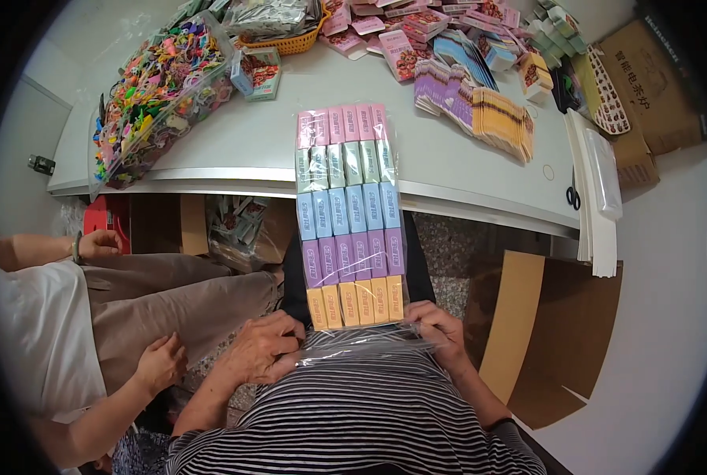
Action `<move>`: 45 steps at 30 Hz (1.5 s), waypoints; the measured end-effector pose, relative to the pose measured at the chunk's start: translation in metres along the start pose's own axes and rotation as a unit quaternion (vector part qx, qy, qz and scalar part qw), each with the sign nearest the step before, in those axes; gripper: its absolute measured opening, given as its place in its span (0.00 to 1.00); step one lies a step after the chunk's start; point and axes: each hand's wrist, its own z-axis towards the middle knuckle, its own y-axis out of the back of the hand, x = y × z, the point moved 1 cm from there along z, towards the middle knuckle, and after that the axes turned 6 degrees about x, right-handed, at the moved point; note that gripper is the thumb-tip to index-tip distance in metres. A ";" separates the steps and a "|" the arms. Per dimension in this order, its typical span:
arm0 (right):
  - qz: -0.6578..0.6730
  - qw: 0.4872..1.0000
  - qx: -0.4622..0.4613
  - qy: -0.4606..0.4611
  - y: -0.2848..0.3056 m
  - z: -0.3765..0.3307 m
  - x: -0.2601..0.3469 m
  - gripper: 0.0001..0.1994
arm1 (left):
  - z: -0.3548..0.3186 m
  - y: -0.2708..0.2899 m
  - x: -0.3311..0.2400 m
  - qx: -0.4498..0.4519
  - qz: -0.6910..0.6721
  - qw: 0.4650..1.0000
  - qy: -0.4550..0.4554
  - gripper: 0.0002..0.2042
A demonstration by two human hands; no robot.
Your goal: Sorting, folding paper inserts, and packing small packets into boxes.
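Observation:
A long clear plastic bag packed with rows of small boxes slopes from the table edge down to my lap. From far to near the rows are pink, green, light blue, purple and orange. At its near end the loose, unfilled mouth of the bag lies across my striped shirt. My left hand grips the left corner of this mouth, fingers curled. My right hand pinches the right side of it beside the orange boxes.
An open plastic bin of colourful trinkets stands at the table's left, near a yellow basket of packets. Pink boxes and flat purple and orange cartons lie at right, with scissors. A co-worker sits at left; a cardboard box stands at right.

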 end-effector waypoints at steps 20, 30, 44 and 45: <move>-0.129 0.968 -0.130 0.173 0.005 0.160 0.131 0.12 | 0.073 0.095 -0.029 -0.565 -0.062 0.816 -0.106 0.15; -0.312 0.875 -0.157 0.336 0.007 0.404 0.333 0.16 | 0.161 0.388 -0.101 -0.649 -0.035 0.742 -0.165 0.14; -0.381 0.847 -0.160 0.333 0.045 0.424 0.326 0.16 | 0.165 0.413 -0.064 -0.509 -0.066 0.857 -0.052 0.12; -0.381 0.846 -0.159 0.337 0.043 0.424 0.331 0.16 | 0.163 0.414 -0.070 -0.511 -0.064 0.856 -0.054 0.12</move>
